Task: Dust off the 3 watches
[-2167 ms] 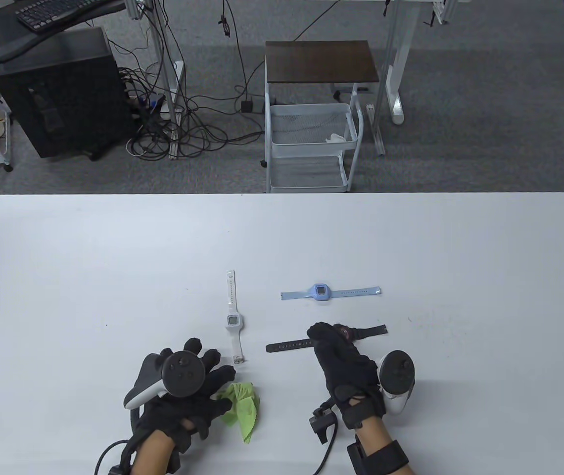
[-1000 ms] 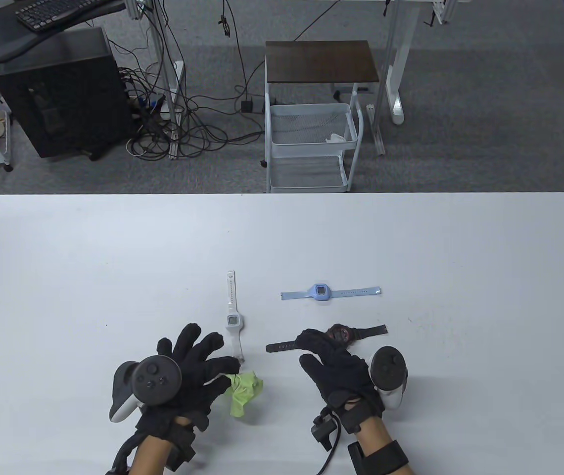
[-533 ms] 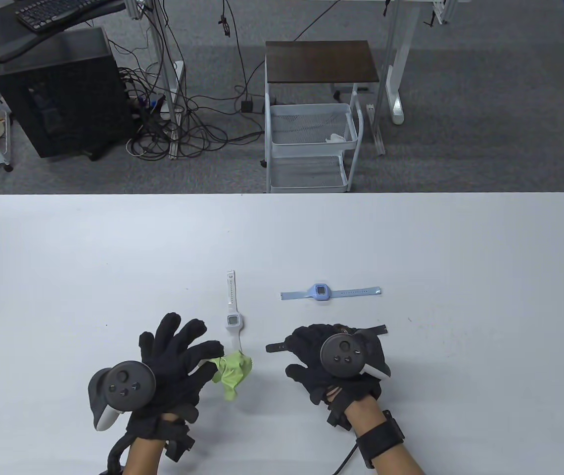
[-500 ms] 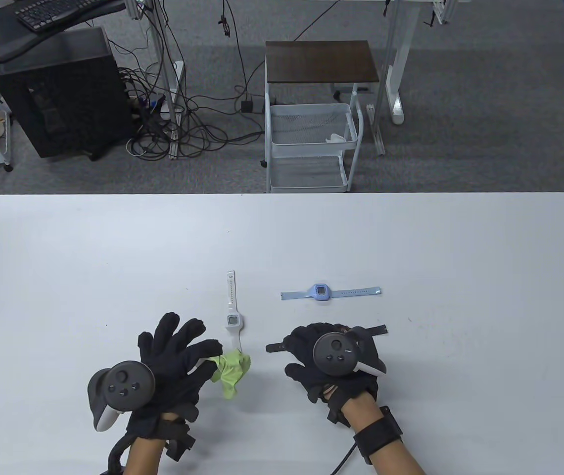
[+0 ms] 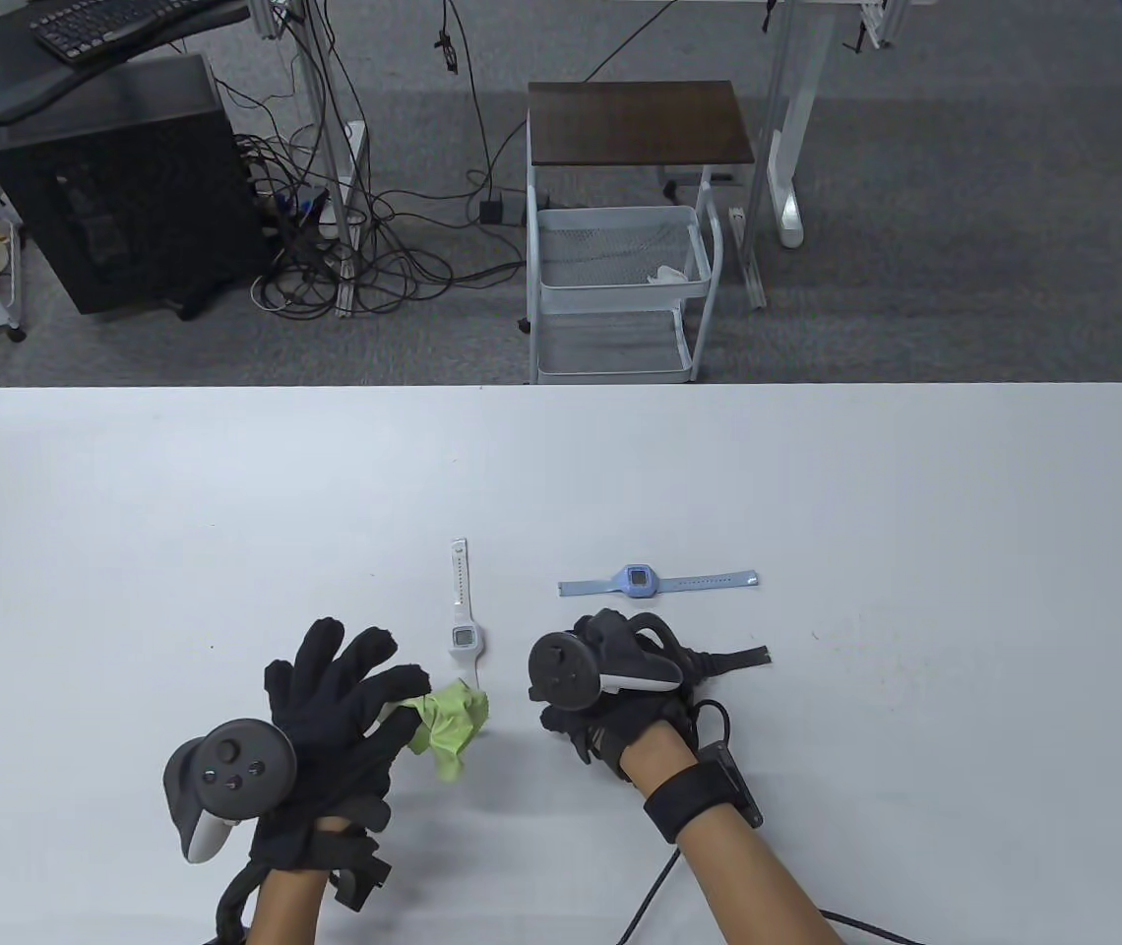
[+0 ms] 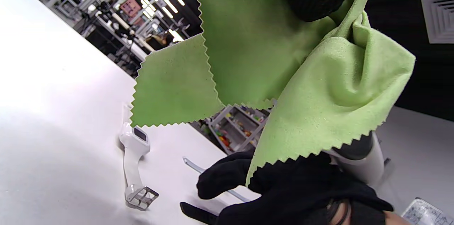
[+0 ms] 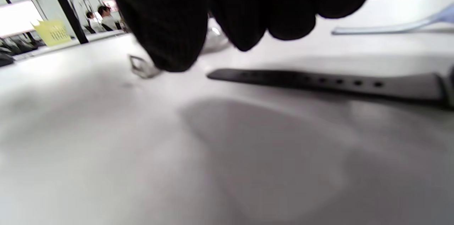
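At the near edge of the white bench [image 5: 915,492], left hand [image 5: 325,709] pinches a green cloth [image 5: 445,726] between thumb and forefinger, other fingers fanned out straight; in the left wrist view the cloth [image 6: 269,76] hangs in folds with zigzag edges, clear of the bench; right hand [image 5: 620,689] sits over the middle of the black watch [image 5: 733,660], rolled so its tracker [image 5: 571,671] faces left; whether that grip is closed on the watch or just resting on it, cannot tell, since the watch body is hidden under the glove; right wrist view is blurred, shows curled fingertips [image 7: 170,23] above the bench and the black strap [image 7: 319,81] lying flat beside them; white watch [image 5: 464,630] lies lengthwise between the two hands, buckle end near the cloth; buckle [image 6: 140,196] visible flat on the bench in the left wrist view; blue watch [image 5: 638,581] lies crosswise just beyond the right hand, not touched; past the bench, a wire cart [image 5: 620,285] on grey carpet, cables [image 5: 354,256] and a dark PC case [image 5: 118,177] to the left.
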The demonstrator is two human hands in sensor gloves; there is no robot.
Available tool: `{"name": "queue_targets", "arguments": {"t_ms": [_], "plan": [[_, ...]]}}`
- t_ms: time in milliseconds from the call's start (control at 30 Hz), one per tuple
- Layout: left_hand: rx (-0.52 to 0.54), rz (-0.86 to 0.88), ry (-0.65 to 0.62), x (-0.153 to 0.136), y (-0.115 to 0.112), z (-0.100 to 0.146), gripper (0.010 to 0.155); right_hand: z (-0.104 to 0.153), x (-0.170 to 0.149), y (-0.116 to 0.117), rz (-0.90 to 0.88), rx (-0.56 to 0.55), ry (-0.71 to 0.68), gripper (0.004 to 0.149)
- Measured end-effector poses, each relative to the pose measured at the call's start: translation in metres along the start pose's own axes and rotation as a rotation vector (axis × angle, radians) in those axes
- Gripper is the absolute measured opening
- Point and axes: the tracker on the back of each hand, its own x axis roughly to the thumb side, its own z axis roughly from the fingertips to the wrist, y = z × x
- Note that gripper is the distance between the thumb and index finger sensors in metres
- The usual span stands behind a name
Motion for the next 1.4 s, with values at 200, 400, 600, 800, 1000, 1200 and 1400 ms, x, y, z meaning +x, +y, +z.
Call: {"name": "queue_targets", "arguments": {"t_ms": [200,400,600,800,1000,1200,1400], "plan": [[0.014,0.026,0.013,-0.005,0.003,0.001,0.045,-0.013,-0.004,0.006,0.037,0.004,0.021,0.058],[0.021,0.021,0.029,-0.006,0.005,0.002,0.045,-0.022,-0.004,0.006,0.009,0.027,-0.026,0.055],[0.023,0.008,0.048,-0.01,0.006,0.004,0.045,-0.025,-0.001,0.007,0.026,0.01,-0.032,0.046],[0.037,0.01,0.053,-0.009,0.007,0.004,0.045,-0.026,0.0,0.006,0.052,-0.005,-0.032,0.044],[0.034,0.012,0.067,-0.012,0.006,0.005,0.045,-0.029,-0.004,0.005,0.017,-0.011,-0.01,0.042],[0.019,0.018,0.065,-0.011,0.005,0.004,0.045,-0.029,-0.005,0.005,-0.002,-0.007,0.001,0.041],[0.011,0.022,0.062,-0.01,0.004,0.004,0.045,-0.027,-0.006,0.006,-0.011,-0.019,0.002,0.041]]}}
